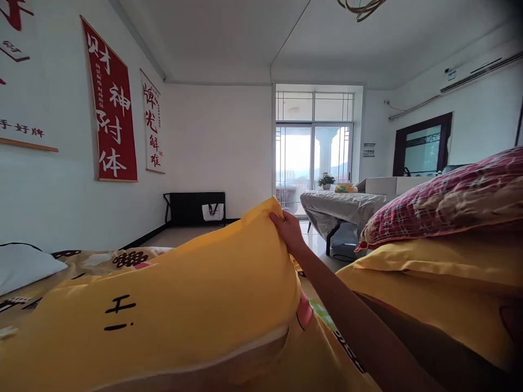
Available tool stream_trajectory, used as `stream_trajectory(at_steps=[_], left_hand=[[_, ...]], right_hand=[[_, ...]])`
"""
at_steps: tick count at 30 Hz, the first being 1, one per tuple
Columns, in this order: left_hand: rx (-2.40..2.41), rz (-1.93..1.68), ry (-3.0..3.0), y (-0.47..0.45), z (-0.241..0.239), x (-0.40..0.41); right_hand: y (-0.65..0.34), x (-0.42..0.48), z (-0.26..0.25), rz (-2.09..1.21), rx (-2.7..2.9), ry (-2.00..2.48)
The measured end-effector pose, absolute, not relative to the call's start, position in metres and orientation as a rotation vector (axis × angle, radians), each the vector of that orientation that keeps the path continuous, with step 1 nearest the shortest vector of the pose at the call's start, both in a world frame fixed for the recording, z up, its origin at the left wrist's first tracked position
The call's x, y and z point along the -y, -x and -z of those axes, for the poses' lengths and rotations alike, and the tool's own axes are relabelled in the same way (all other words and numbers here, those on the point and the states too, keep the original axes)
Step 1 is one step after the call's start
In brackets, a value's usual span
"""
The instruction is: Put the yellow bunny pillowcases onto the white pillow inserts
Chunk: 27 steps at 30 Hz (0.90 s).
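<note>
A yellow pillow (196, 288) with black printed marks fills the lower left and middle of the view. Its far right corner is lifted to a peak, and my right hand (289, 231) pinches it there, thumb and fingers closed on the fabric. The right forearm reaches in from the lower right. Below the pillow lies a patterned bedspread (159, 251) in yellow and brown with dark prints. My left hand does not show.
On the right, a plaid red pillow (449, 201) rests on stacked yellow bedding (441, 272). A white pillow (24, 265) lies at far left. Beyond stand a covered table (343, 204) with a potted plant (326, 181), and a black folded frame (186, 209) against the wall.
</note>
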<state>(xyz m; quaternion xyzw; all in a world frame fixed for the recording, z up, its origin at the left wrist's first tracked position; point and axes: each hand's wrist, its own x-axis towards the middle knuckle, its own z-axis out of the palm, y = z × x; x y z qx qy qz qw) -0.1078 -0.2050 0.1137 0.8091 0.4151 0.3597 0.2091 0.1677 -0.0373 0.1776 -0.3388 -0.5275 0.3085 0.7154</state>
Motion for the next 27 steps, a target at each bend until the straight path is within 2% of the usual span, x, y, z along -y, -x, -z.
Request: stream_trajectory(at_steps=[2, 4, 7, 10, 15, 20, 24, 27], left_hand=[[-1.295, -1.159, -2.266, 0.13, -0.144, 0.183], [-1.661, -1.467, -2.297, 0.147, -0.174, 0.153], [-1.65, -1.153, -2.302, 0.154, -0.199, 0.114], [-1.462, -0.875, -2.307, 0.144, -0.197, 0.104], [-1.475, -0.883, -2.295, 0.124, -0.185, 0.118], [-1.739, -1.006, -2.527, 0.123, -0.214, 0.125], [-2.047, -1.257, -2.726, 0.119, -0.244, 0.127], [-2.086, -1.146, -2.799, 0.119, -0.237, 0.123]], right_hand=[[-0.157, 0.046, -0.187, -0.599, 1.168, 0.715], [-0.146, 0.055, -0.196, -0.493, 1.162, 0.674], [-0.136, 0.064, -0.207, -0.403, 1.175, 0.627], [-0.138, 0.067, -0.213, -0.421, 1.205, 0.624], [-0.156, 0.064, -0.206, -0.513, 1.229, 0.668], [-0.168, 0.063, -0.21, -0.634, 1.28, 0.692], [-0.165, 0.065, -0.228, -0.472, 1.151, 0.605], [-0.159, 0.067, -0.23, -0.407, 1.184, 0.602]])
